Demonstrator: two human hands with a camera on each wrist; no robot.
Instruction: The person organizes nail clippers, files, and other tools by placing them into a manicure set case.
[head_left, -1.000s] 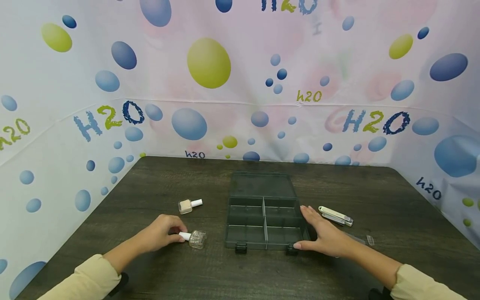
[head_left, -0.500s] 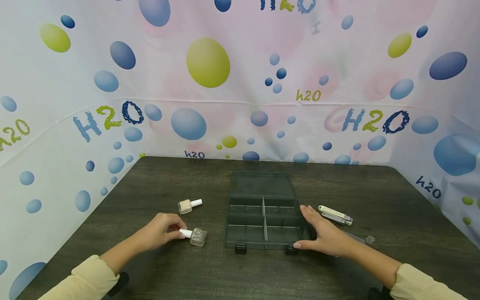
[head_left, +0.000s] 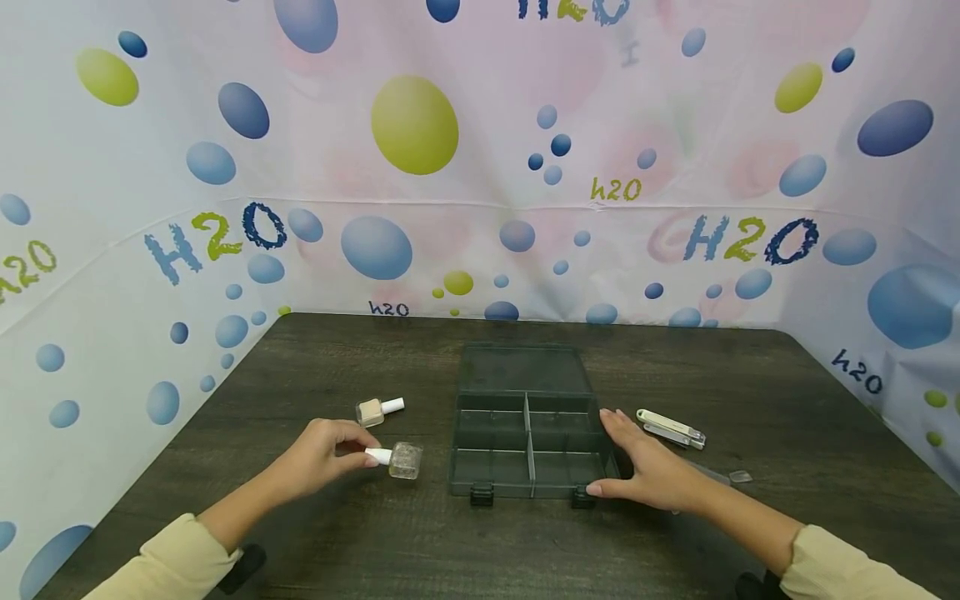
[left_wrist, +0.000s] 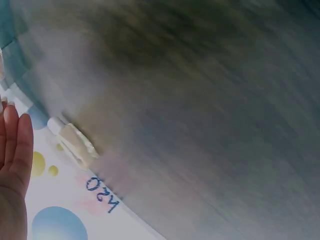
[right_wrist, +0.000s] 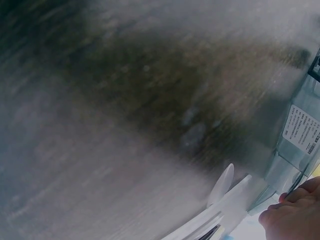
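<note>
My left hand (head_left: 322, 462) pinches the white cap of a nail polish bottle (head_left: 406, 461) with clear, glittery contents. The bottle lies sideways, left of a dark translucent organizer box (head_left: 491, 479) whose lid is open towards the back. Visible compartments have dividers between them. My right hand (head_left: 648, 467) rests against the box's right side, fingers extended along it and thumb at the front right latch. Beyond the left hand lies a second nail polish bottle (head_left: 371, 412), beige with a white cap. The left wrist view shows this beige bottle (left_wrist: 75, 142) too.
Right of the box lies a cream and silver hinged tool (head_left: 671, 429), like a nail clipper or small stapler. A slim clear-ended item (head_left: 738, 477) is partly hidden behind the right wrist. A printed curtain (head_left: 420, 258) hangs around the dark wooden table (head_left: 337, 350).
My left hand has moved slightly up and to the right, carrying the glittery nail polish bottle closer to the box. The right hand stays in place against the box.
</note>
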